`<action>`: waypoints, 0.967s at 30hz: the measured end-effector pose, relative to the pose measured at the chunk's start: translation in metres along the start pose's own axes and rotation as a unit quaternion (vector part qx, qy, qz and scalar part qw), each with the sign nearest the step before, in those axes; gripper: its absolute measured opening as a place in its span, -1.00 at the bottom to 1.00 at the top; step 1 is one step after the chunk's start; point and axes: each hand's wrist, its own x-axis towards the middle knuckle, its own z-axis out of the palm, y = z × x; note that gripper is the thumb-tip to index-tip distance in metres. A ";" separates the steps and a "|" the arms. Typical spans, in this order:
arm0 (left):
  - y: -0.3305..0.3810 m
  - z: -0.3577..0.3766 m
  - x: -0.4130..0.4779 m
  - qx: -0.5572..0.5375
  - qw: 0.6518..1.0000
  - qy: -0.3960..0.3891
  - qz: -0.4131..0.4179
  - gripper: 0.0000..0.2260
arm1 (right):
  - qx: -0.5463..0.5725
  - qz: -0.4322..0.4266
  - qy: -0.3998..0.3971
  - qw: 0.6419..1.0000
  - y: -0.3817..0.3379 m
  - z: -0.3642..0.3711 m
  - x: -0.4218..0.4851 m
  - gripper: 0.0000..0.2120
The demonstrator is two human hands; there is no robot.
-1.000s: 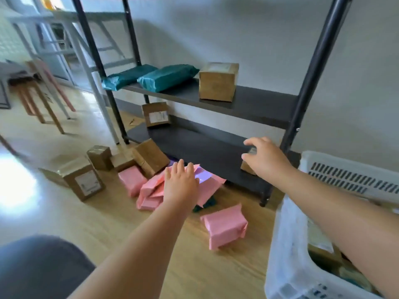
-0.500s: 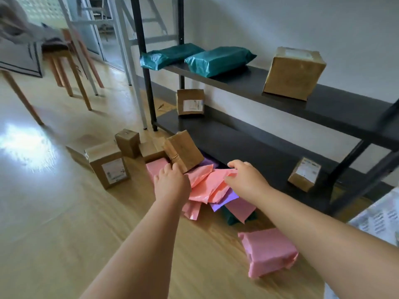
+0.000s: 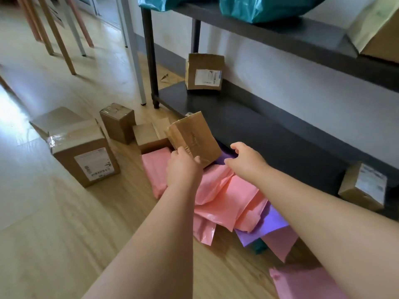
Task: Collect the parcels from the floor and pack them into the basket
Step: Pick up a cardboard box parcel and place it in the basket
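A tilted brown cardboard box [image 3: 194, 137] leans on a heap of pink mailer bags [image 3: 226, 190] and a purple mailer [image 3: 265, 227] on the wooden floor, by the bottom shelf. My left hand [image 3: 183, 167] grips the box's lower corner, thumb on its front face. To the right of the box my right hand [image 3: 246, 160] hovers over the purple mailer with loosely curled fingers, holding nothing. A padded pink parcel [image 3: 155, 165] lies under my left hand, and another pink parcel [image 3: 302, 283] sits at the bottom right. The basket is out of view.
A large labelled box [image 3: 84, 156] and two small boxes [image 3: 117, 121] [image 3: 146, 134] stand on the floor to the left. The black rack's lower shelf [image 3: 269, 134] carries two labelled boxes [image 3: 204, 72] [image 3: 362, 186]. Teal bags [image 3: 259, 7] lie on the upper shelf. Stool legs [image 3: 60, 39] stand far left.
I have leaned in closer to the pile. My left hand moved forward onto the tilted brown box, and my right hand moved from the pink mailers up beside that box.
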 end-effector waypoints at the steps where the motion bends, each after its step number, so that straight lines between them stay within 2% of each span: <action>1: -0.004 0.006 0.010 -0.004 1.000 0.000 -0.001 -0.61 | 0.007 0.006 0.001 1.000 0.000 0.005 0.014 -0.47; 7: -0.022 0.042 0.039 -0.082 0.994 -0.041 -0.061 -0.63 | -0.006 0.026 -0.028 0.999 -0.001 0.042 0.067 -0.43; 12: -0.034 0.059 0.057 -0.069 0.993 -0.053 -0.076 -0.49 | -0.021 0.047 -0.051 0.997 0.009 0.062 0.094 -0.39; 16: -0.038 0.062 0.067 -0.048 0.994 -0.076 -0.055 -0.55 | -0.019 0.068 -0.077 0.995 0.012 0.069 0.111 -0.33; 20: -0.046 0.067 0.066 -0.055 0.993 -0.098 -0.045 -0.57 | -0.026 0.065 -0.080 0.994 0.015 0.077 0.111 -0.58; 23: -0.045 0.065 0.067 -0.097 0.991 -0.080 -0.042 -0.58 | 0.002 0.060 -0.093 0.994 0.017 0.077 0.109 -0.71; 26: -0.039 0.058 0.067 -0.102 0.993 -0.049 -0.014 -0.59 | 0.042 0.064 -0.089 0.993 0.015 0.074 0.105 -0.74; 29: -0.034 0.049 0.065 -0.124 0.992 -0.026 -0.012 -0.58 | 0.099 0.062 -0.073 0.990 0.009 0.066 0.094 -0.65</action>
